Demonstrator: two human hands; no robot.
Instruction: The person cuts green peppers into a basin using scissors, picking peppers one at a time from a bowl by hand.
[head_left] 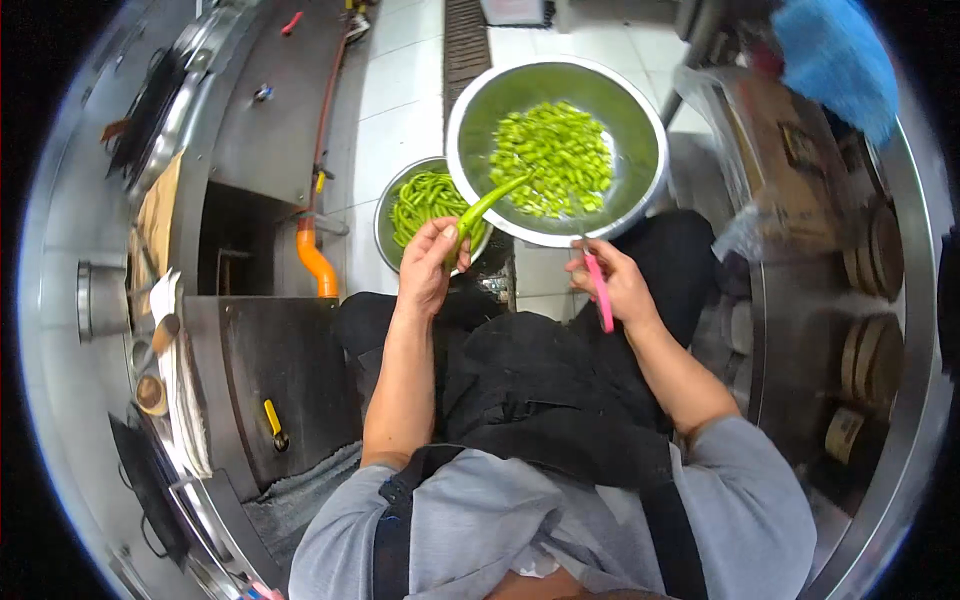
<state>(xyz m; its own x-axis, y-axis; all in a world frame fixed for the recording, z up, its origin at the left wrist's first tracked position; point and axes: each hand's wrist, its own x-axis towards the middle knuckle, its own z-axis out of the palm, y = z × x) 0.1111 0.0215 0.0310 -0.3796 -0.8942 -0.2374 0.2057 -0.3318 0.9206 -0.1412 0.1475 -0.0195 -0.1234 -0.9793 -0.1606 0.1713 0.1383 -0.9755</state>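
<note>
My left hand (pixel 430 262) is closed around a long green pepper (pixel 490 203), its tip pointing over the large metal bowl (pixel 640 205). Chopped green pepper pieces (pixel 555 160) lie in that bowl. Near its front rim, my right hand (pixel 620 285) grips pink-handled scissors (pixel 600 290); their blades are mostly hard to see against the bowl. Beyond and left of my left hand sits a smaller metal bowl (pixel 383 222) holding whole green peppers (pixel 428 203), partly hidden by the hand and the large bowl.
Steel cabinets (pixel 285 370) with a yellow-handled valve (pixel 273 418) and an orange pipe (pixel 318 262) stand at my left. On the right, shelving holds a cardboard box (pixel 800 170) and round wooden boards (pixel 880 355). A floor drain grate (pixel 466 45) runs through white tiles (pixel 400 60).
</note>
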